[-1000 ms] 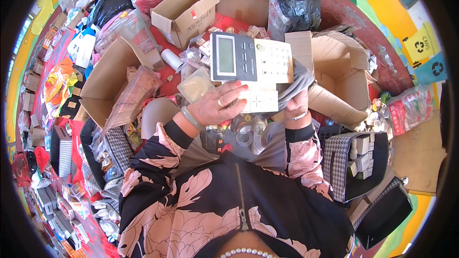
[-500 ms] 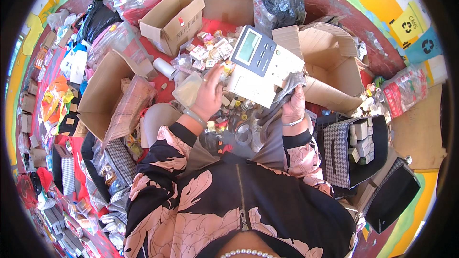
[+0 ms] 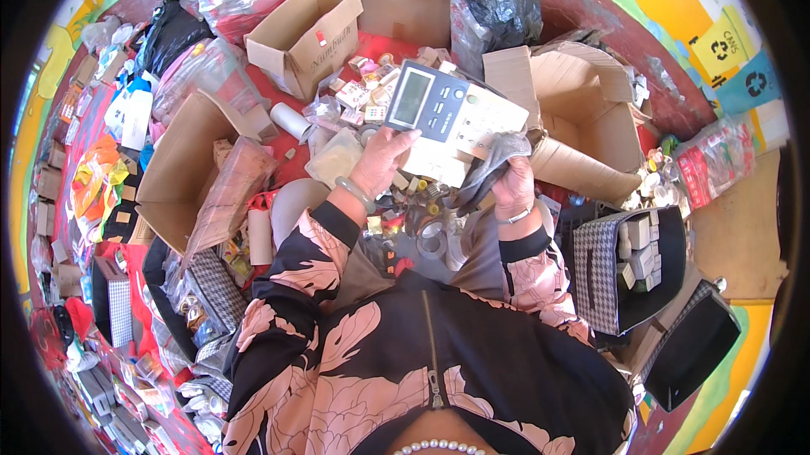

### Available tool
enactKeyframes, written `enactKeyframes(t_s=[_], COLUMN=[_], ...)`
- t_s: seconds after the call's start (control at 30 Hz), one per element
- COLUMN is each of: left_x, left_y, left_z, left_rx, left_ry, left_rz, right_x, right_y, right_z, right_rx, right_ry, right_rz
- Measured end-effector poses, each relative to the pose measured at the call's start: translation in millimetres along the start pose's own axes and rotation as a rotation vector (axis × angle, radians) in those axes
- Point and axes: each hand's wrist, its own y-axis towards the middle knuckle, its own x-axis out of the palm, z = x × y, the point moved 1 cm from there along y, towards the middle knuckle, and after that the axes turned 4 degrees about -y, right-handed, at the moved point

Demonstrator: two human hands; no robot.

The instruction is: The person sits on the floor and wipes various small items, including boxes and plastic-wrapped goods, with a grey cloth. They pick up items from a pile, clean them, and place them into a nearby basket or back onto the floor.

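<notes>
Tilted in front of my lap is a white electronic device [image 3: 472,122] with a dark blue-grey panel, a grey display and several buttons. My left hand [image 3: 380,161] is closed on its lower left edge, the thumb lying on top. My right hand [image 3: 513,187] is closed round a crumpled grey cloth [image 3: 501,154], which lies against the device's right end and lower edge. The fingers under the device are hidden. Beyond it lies a heap of small boxes and pieces [image 3: 359,94], and a translucent plastic tub [image 3: 336,157] is beside my left hand.
Open cardboard boxes stand at the left [image 3: 181,177], far middle [image 3: 304,37] and right [image 3: 582,92]. A houndstooth storage bin [image 3: 596,274] with small boxes inside is near my right side. Plastic bags [image 3: 245,0] and mixed goods crowd the red floor covering at left.
My left hand has come from beside the device to grip its edge. The device has shifted slightly left and nearer, its display looking darker. The cloth stays in my right hand.
</notes>
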Motion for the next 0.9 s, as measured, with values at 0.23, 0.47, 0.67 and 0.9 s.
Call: enactKeyframes(t_s=[0.23,0.47,0.67,0.9], left_x=[-15,-14,-14,-62], left_y=[2,1,-1,4], left_z=[5,18,20,14], left_rx=[0.104,0.100,0.163,0.130], left_ry=[0.025,0.066,0.219,0.258], left_rz=[0.097,0.134,0.154,0.205], right_x=[8,9,21,34], right_y=[6,2,-3,-9], right_z=[-2,-8,-22,-20], right_rx=[0.027,0.043,0.190,0.123], right_ry=[-0.036,-0.347,-0.534,-0.683], right_rz=[-0.102,-0.109,-0.103,-0.227])
